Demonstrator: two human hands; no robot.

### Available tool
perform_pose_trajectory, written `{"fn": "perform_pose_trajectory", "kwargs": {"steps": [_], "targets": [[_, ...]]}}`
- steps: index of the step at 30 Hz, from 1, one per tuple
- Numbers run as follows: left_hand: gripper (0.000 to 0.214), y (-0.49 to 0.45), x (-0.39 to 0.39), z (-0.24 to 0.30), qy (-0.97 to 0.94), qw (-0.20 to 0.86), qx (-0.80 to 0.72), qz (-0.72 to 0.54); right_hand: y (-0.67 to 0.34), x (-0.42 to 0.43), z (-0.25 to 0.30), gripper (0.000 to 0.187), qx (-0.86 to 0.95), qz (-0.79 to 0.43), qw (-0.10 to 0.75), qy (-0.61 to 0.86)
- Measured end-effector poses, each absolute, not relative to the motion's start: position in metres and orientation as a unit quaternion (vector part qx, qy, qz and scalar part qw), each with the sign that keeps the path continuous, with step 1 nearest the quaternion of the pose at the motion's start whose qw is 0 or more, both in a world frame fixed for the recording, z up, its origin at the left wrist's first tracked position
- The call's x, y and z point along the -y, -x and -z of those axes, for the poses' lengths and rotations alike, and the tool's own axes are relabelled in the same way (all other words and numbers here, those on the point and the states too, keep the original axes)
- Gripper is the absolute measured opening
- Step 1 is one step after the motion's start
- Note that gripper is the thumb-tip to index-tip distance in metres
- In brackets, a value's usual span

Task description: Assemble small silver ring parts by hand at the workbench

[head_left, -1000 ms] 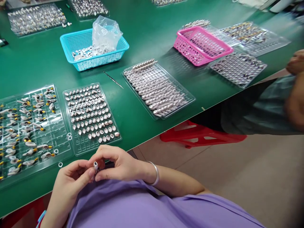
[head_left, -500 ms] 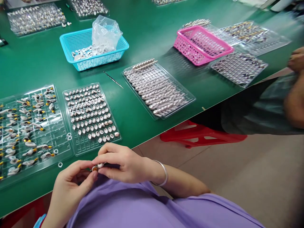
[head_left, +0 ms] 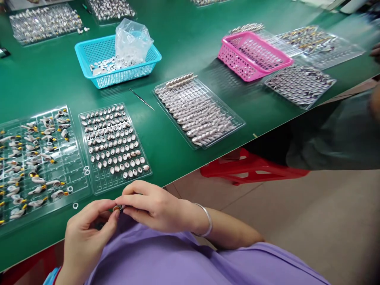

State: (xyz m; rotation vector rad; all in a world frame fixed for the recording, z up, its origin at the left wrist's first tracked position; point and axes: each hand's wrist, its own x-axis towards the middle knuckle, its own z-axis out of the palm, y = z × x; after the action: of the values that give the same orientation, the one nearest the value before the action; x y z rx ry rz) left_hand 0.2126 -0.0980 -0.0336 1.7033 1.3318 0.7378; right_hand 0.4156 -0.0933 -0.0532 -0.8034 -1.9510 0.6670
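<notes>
— What is held in the hands?
— A small part (head_left: 118,207) is pinched between the fingertips of the left hand (head_left: 89,233) and the right hand (head_left: 151,206). Both are closed on it, just off the near edge of the green desk (head_left: 184,51), above a purple garment (head_left: 166,261).
— What is found nearest?
— A clear tray (head_left: 103,184) of small caps is laid just beyond the hands. A second tray (head_left: 74,166), filled with earbud pieces, is set to its left.

The person wears a lilac short-sleeved top (head_left: 178,261) and a silver bangle (head_left: 206,220) on the right wrist.
</notes>
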Motion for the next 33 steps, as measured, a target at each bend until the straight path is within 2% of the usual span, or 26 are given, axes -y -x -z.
{"fn": "perform_pose_trajectory", "kwargs": {"steps": [14,23,27,33], "targets": [[0.016,-0.213,0.098,0.035,-0.675,0.417,-0.530,-0.300,-0.408,0.098,0.068,0.014,0.752,-0.235,0.511,0.344],[0.015,-0.214,0.095,0.036,-0.690,0.419,-0.514,-0.288,-0.408,0.098,0.070,0.017,0.738,-0.304,0.506,0.326],[0.013,-0.213,0.094,0.034,-0.648,0.480,-0.521,-0.279,-0.409,0.099,0.071,0.017,0.727,-0.315,0.510,0.334],[0.017,-0.213,0.094,0.032,-0.466,0.630,-0.560,-0.268,-0.407,0.100,0.065,0.016,0.707,-0.329,0.529,0.336]]}}
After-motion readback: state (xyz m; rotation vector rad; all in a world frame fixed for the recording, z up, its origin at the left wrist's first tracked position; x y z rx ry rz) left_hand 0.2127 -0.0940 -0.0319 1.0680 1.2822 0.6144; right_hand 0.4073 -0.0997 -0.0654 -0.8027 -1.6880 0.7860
